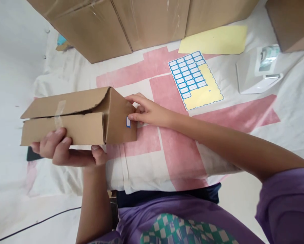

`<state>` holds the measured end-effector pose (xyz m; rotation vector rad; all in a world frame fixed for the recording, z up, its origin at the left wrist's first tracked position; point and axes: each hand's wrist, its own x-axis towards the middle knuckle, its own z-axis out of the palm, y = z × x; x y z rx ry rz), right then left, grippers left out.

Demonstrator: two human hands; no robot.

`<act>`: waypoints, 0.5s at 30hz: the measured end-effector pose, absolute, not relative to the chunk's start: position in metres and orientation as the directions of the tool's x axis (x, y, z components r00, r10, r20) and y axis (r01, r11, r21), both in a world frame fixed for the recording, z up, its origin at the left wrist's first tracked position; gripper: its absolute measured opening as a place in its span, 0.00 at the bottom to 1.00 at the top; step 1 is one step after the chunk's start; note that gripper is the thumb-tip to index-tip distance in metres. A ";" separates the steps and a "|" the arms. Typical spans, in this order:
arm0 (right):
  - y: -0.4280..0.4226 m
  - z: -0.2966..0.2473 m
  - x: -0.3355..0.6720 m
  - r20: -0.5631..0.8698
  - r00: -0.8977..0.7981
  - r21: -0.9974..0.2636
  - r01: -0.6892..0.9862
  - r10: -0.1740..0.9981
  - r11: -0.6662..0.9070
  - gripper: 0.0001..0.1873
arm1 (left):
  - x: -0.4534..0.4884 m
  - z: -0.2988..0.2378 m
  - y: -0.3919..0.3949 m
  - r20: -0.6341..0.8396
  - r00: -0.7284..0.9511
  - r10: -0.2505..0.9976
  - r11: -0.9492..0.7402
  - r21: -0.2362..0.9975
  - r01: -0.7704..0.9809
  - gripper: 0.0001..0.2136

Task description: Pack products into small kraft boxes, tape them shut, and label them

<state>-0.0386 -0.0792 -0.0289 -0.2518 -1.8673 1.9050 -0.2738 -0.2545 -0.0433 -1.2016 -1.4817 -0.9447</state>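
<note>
A brown cardboard box [86, 117] lies tilted on its side at the left, its two flaps joined by a strip of clear tape [59, 113]. My left hand [68, 150] grips it from the near side, fingers wrapped up over a flap. At the box's right end, a small blue-bordered white label sticker [128, 122] is stuck to the end panel. My right hand [147, 110] has its thumb touching that sticker's edge and its index finger at the panel's far edge; the other fingers curl behind. A sheet of label stickers [189, 76], partly used, rests to the right.
Large cardboard boxes [154, 25] line the back of the cloth-covered table [144, 169]. A yellow sheet [214, 40] lies against them. On the right stand a white device [253, 73] and another carton [294, 22]. A dark flat object [33, 155] shows behind my left hand.
</note>
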 end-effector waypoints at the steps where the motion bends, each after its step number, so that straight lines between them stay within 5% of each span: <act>1: -0.082 -0.029 -0.038 0.210 -0.875 -0.977 -0.206 0.435 0.057 0.25 | -0.275 -0.045 -0.255 0.974 -0.068 0.217 0.244 0.013 0.970 0.29; 5: -0.088 -0.027 -0.035 0.248 -0.885 -0.968 -0.209 0.393 0.138 0.38 | -0.275 -0.044 -0.256 0.971 -0.101 0.218 0.272 0.039 0.962 0.30; 10: -0.086 -0.022 -0.035 0.237 -0.889 -0.969 -0.189 0.392 0.159 0.24 | -0.263 -0.037 -0.250 0.978 -0.035 0.206 0.178 -0.002 0.984 0.31; 15: -0.094 -0.020 -0.035 0.265 -0.857 -0.950 -0.153 0.443 0.273 0.31 | -0.245 -0.030 -0.242 0.983 -0.083 0.164 0.074 0.072 0.995 0.25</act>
